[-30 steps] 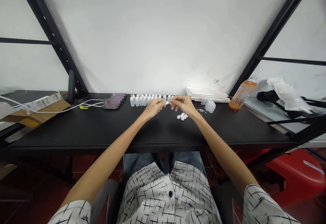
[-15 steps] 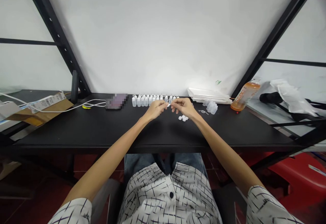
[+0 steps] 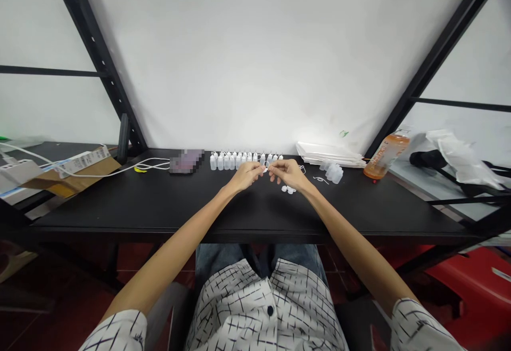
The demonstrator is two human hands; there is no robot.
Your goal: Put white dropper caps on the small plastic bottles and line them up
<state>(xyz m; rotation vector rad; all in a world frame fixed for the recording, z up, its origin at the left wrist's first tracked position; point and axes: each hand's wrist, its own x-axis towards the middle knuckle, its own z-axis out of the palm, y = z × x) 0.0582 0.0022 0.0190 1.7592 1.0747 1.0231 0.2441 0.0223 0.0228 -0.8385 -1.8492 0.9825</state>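
Observation:
My left hand [image 3: 246, 175] is closed in a pinch on a small white cap [image 3: 265, 169] above the black table. Close beside it, my right hand [image 3: 288, 173] pinches a thin white loop [image 3: 267, 164] that meets the cap between both sets of fingertips. How the loop and cap join is too small to tell. Behind the hands, several small white dropper bottles [image 3: 227, 163] stand upright in rows, partly hidden by my fingers. A few loose white caps [image 3: 288, 189] lie just under my right wrist.
Right of my hands are thin white strips [image 3: 320, 180], a cluster of translucent bottles [image 3: 334, 171], stacked white sheets [image 3: 333, 155] and an orange drink bottle [image 3: 385, 155]. Leftward lie a blurred-out phone-like object [image 3: 186, 161], a white cable [image 3: 120, 169] and a cardboard box [image 3: 85, 174].
The whole view has shifted slightly, with the table items appearing a little lower and further right. Both hands stay together at the small white pieces, with only slight finger movement.

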